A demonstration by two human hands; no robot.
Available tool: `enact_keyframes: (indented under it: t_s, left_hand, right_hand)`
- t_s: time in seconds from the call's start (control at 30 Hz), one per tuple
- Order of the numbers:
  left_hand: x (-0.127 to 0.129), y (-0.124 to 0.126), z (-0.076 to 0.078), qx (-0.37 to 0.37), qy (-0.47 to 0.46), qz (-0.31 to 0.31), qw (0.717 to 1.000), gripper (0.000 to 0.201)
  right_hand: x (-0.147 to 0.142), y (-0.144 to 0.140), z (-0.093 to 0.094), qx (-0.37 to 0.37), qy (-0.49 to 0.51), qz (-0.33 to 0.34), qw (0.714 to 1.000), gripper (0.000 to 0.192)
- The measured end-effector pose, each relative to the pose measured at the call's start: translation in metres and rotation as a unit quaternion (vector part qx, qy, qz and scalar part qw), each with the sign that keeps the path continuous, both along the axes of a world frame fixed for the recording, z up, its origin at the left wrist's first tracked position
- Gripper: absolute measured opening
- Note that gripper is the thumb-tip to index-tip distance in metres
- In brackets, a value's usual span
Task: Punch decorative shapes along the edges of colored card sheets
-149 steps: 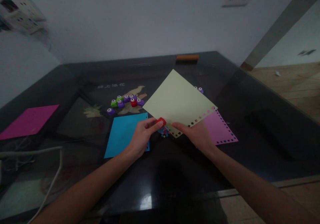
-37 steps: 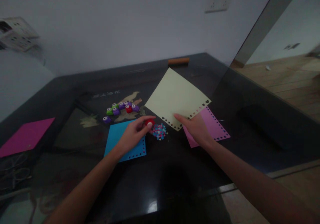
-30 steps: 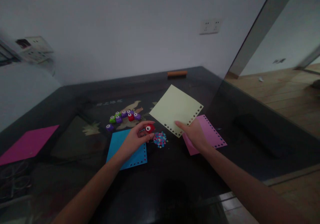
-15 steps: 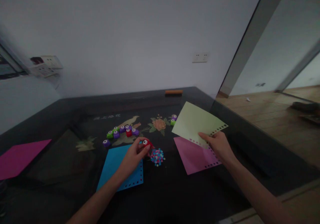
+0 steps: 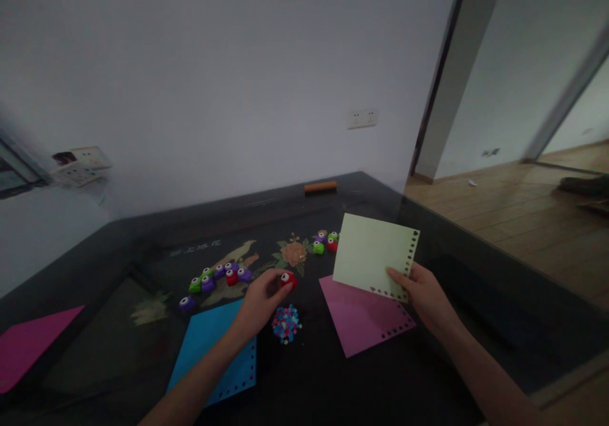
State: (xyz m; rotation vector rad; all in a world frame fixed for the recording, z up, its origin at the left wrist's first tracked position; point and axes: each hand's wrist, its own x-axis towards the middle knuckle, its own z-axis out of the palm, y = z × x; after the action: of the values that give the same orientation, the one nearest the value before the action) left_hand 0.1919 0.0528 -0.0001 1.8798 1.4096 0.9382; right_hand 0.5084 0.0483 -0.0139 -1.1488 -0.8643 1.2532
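My left hand (image 5: 263, 297) grips a small red craft punch (image 5: 288, 279) with a white eye on it, raised over the dark table. Below it lies a heap of pink, blue and white punched paper bits (image 5: 286, 324). A blue sheet (image 5: 204, 340) with holes along two edges lies partly under my left forearm. In my right hand (image 5: 421, 289), a pale yellow-green sheet (image 5: 373, 248) is pinched at its lower right corner, thumb on top. Shaped holes run along its right and lower edges. Under it lies a pink sheet (image 5: 354, 321), also punched along its edges.
Several purple, green and red punches (image 5: 219, 273) stand in a group left of centre, with more punches (image 5: 325, 242) behind the yellow-green sheet. A magenta sheet (image 5: 38, 343) lies at far left. An orange-brown bar (image 5: 320, 187) rests near the table's back edge, by the wall.
The view has turned somewhat. The yellow-green sheet has swung round and drawn back, uncovering more of the punches behind it. My left hand has carried the red punch away from the paper bits, towards the sheet.
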Motion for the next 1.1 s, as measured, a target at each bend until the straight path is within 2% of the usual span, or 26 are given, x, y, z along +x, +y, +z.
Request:
enact_keyframes:
  t_s: [0.23, 0.37, 0.5, 0.67, 0.87, 1.1]
  left_hand:
    - [0.036, 0.067, -0.007, 0.041, 0.036, 0.006, 0.998, 0.020]
    - [0.045, 0.103, -0.020, 0.048, 0.082, 0.042, 0.995, 0.018]
    - [0.051, 0.126, -0.037, 0.030, 0.130, 0.075, 0.988, 0.020]
    - [0.061, 0.135, -0.046, 0.022, 0.172, 0.098, 0.980, 0.032]
    - [0.072, 0.131, -0.042, 0.028, 0.199, 0.132, 0.971, 0.016]
    - [0.084, 0.123, -0.041, 0.032, 0.217, 0.160, 0.963, 0.014]
  right_hand:
    - [0.005, -0.001, -0.001, 0.014, -0.009, -0.032, 0.999, 0.035]
    - [0.002, -0.004, 0.005, 0.013, -0.017, -0.020, 1.000, 0.038]
    - [0.001, -0.005, 0.007, 0.009, -0.020, -0.007, 1.000, 0.038]
    - [0.001, -0.006, 0.007, 0.006, 0.001, -0.011, 1.000, 0.036]
    - [0.001, -0.006, 0.008, 0.003, 0.001, -0.016, 1.000, 0.037]
    - [0.001, -0.004, 0.005, 0.012, -0.002, -0.023, 1.000, 0.039]
